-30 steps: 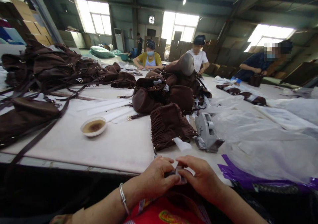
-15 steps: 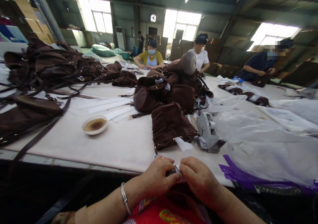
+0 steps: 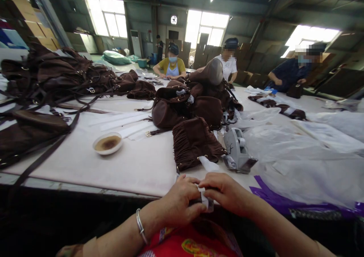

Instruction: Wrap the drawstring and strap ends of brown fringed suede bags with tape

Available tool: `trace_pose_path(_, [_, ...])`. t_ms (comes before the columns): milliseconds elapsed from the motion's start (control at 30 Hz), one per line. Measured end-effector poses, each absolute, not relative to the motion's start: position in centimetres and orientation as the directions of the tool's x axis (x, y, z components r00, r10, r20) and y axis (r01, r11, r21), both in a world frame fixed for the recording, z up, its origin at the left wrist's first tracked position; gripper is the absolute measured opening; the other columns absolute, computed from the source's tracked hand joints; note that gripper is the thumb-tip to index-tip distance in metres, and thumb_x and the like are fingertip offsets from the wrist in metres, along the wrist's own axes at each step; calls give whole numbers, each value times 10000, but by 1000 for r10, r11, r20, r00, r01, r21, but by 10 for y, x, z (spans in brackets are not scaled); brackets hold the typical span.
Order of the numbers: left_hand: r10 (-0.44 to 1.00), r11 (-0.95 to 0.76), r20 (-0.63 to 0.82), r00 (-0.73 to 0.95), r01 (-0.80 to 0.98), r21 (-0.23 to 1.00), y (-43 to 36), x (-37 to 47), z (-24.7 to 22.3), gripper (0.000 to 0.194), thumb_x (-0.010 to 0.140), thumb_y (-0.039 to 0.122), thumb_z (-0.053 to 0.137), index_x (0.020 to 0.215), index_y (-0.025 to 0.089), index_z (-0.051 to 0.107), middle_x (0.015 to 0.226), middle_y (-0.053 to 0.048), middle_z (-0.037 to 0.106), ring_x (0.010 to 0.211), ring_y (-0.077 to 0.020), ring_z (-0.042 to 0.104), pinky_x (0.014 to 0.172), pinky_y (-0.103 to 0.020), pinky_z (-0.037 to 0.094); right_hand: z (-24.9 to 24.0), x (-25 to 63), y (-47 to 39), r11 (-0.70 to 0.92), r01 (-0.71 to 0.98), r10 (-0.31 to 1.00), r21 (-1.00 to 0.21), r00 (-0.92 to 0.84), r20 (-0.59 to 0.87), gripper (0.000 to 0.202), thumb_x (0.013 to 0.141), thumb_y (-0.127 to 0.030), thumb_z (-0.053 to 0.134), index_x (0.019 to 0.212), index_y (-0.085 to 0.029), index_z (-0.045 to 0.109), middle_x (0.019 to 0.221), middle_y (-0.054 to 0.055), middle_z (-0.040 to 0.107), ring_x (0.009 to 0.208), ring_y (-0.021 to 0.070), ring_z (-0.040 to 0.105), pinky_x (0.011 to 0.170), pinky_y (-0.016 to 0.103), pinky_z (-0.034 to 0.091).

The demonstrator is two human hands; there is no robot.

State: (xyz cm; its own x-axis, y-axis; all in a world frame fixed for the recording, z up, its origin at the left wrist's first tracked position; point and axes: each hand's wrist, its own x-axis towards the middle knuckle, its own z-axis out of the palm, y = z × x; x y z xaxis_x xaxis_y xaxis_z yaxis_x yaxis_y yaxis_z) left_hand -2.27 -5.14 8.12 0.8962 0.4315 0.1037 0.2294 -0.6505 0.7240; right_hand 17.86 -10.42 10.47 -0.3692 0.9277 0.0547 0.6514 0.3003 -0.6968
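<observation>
My left hand (image 3: 180, 200), with a silver bangle on its wrist, is closed around a small dark piece with white wrapping (image 3: 204, 198) at the table's near edge. My right hand (image 3: 226, 191) meets it from the other side, its bent fingers pressing on the same wrapping. A see-through, shiny bit sticks out below the fingers. What the wrapping encloses is mostly hidden. Just beyond my hands lies a dark brown fringed bag (image 3: 196, 141) with white tissue (image 3: 209, 163) at its near edge. Right of that bag stands a grey tape dispenser (image 3: 237, 150).
Brown bags are heaped in the middle (image 3: 184, 105) and at the left (image 3: 57, 73). A shallow white dish (image 3: 107, 143) with brownish contents sits left of centre. Clear plastic sheets (image 3: 295, 158) and purple film (image 3: 275, 196) cover the right. Several people are across the table.
My right hand has shifted up, its fingers now reaching over the wrapping, and more white and clear material shows between my hands. The camera view has shifted slightly.
</observation>
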Motion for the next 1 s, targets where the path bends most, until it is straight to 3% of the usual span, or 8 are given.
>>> trace_pose_path(100, [425, -668, 115, 898, 225, 709, -52, -24, 79, 123, 855, 346, 652, 838, 234, 700, 1011, -50, 719, 1177, -243, 537, 1091, -456, 230, 111, 179, -101, 320, 665, 902, -675, -433, 1, 169, 904, -181, 584, 835, -201, 737, 833, 23, 653, 799, 145, 603, 745, 260, 456])
trace_pose_path(200, [421, -686, 122, 899, 227, 691, -52, -26, 76, 134, 864, 355, 650, 831, 231, 685, 1031, -47, 721, 1212, -241, 521, 1108, -483, 175, 114, 178, -101, 309, 670, 896, -675, -442, -29, 142, 872, -162, 603, 839, -205, 734, 843, 18, 664, 803, 148, 603, 743, 255, 449])
trace_pose_path(433, [390, -741, 122, 913, 233, 629, -53, -26, 74, 178, 886, 393, 616, 856, 245, 709, 933, -49, 725, 1174, -265, 541, 1071, -485, 232, 108, 178, -101, 223, 720, 881, -657, -437, -180, 134, 790, -116, 608, 754, -186, 716, 713, -9, 665, 674, 132, 569, 621, 225, 379])
trace_pose_path(633, [405, -744, 82, 911, 276, 609, -53, -24, 75, 144, 874, 347, 619, 829, 237, 701, 893, -45, 712, 1153, -272, 546, 1079, -512, 216, 99, 178, -103, 286, 737, 887, -612, -445, -123, 175, 791, -101, 592, 652, -175, 669, 660, -11, 636, 622, 120, 523, 567, 228, 317])
trace_pose_path(700, [419, -728, 38, 907, 311, 611, -52, -23, 78, 134, 867, 328, 618, 821, 231, 697, 895, -48, 703, 1116, -272, 561, 1072, -516, 231, 97, 176, -106, 313, 762, 896, -566, -435, -90, 187, 815, -113, 584, 647, -168, 646, 661, -6, 624, 612, 117, 513, 567, 231, 314])
trace_pose_path(800, [409, -711, -41, 911, 347, 612, -48, -22, 81, 174, 879, 326, 579, 806, 207, 683, 844, -43, 680, 897, -220, 604, 997, -451, 339, 90, 171, -112, 362, 820, 917, -444, -398, 13, 158, 842, -131, 574, 697, -162, 627, 703, 15, 615, 628, 127, 513, 586, 248, 324])
trace_pose_path(900, [406, -718, -48, 912, 351, 601, -45, -21, 79, 208, 875, 357, 564, 829, 182, 667, 826, -49, 675, 758, -179, 576, 833, -335, 416, 81, 167, -119, 434, 864, 901, -255, -406, 156, 126, 841, -120, 566, 729, -163, 603, 725, 37, 593, 651, 156, 500, 592, 284, 312])
trace_pose_path(1000, [462, -684, -58, 885, 397, 612, -44, -19, 72, 256, 878, 383, 548, 767, 173, 645, 718, -29, 652, 637, -143, 516, 638, -260, 380, 75, 165, -126, 486, 866, 856, -119, -445, 263, 171, 878, -116, 524, 726, -174, 577, 715, 50, 563, 643, 177, 463, 576, 314, 282])
